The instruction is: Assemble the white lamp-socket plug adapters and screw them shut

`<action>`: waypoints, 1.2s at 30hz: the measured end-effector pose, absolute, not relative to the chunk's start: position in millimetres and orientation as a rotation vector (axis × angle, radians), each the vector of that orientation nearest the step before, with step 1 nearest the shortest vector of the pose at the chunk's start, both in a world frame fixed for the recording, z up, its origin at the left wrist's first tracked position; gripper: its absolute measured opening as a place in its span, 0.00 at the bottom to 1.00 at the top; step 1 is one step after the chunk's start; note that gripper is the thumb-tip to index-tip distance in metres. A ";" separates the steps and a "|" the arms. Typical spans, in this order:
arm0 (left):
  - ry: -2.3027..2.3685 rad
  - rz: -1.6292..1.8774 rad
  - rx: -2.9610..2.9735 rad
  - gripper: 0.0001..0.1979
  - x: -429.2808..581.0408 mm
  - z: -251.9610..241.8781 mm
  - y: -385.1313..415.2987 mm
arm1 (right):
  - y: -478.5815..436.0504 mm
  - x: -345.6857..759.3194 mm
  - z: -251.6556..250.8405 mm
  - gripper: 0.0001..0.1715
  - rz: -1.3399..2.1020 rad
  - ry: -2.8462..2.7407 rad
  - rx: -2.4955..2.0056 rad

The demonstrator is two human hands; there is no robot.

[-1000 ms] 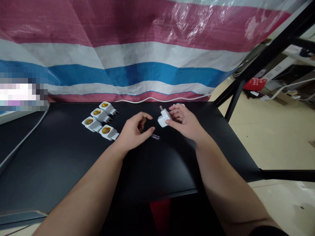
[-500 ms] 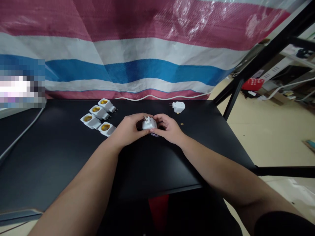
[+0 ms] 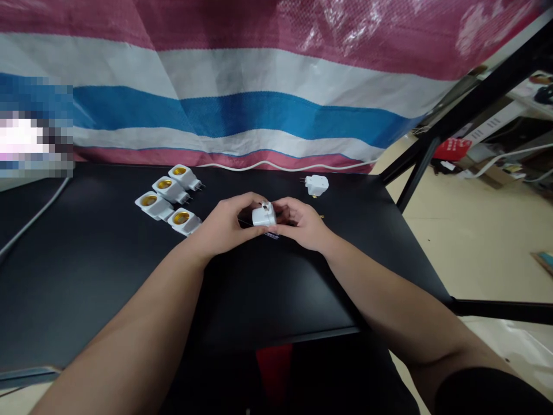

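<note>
Between my two hands is a white plug-in lamp socket (image 3: 262,217), its prongs pointing up and away. My left hand (image 3: 227,223) grips its left side with thumb and fingers. My right hand (image 3: 301,223) closes on its right side, the thumb at the near edge. A small shiny dark piece (image 3: 272,235) shows just under the socket; what it is I cannot make out. To the left stand several finished-looking white lamp sockets (image 3: 164,184) with gold threaded openings facing up. Another white lamp socket (image 3: 317,184) lies at the back right, prongs to the left.
A tiny brass piece (image 3: 314,196) lies beside the back-right socket, and another brass bit (image 3: 322,217) is near my right hand. A white cable (image 3: 263,165) runs along the rear edge of the black table (image 3: 108,276). Striped sheeting (image 3: 242,115) hangs behind.
The held socket has turned in my hands, so its prongs now sit farther right and a smoother white side faces me. The view has shifted slightly.
</note>
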State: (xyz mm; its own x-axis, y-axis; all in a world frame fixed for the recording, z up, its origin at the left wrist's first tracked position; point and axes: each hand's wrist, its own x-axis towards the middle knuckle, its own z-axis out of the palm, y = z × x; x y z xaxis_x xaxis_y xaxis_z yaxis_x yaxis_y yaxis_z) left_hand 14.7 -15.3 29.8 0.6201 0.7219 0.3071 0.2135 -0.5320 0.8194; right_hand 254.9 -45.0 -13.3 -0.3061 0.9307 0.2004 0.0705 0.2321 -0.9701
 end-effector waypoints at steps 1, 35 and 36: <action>0.713 0.832 2.022 0.20 15.0 27.8 -15.0 | -45.0 255.4 -12.9 0.29 1.217 -1.596 -0.957; 0.579 0.810 1.773 0.25 14.7 6.7 -8.7 | -44.5 262.4 -9.7 0.32 1.346 -1.478 -1.016; 0.580 0.814 1.769 0.25 14.8 6.1 -8.3 | -44.1 262.8 -10.1 0.32 1.337 -1.471 -1.018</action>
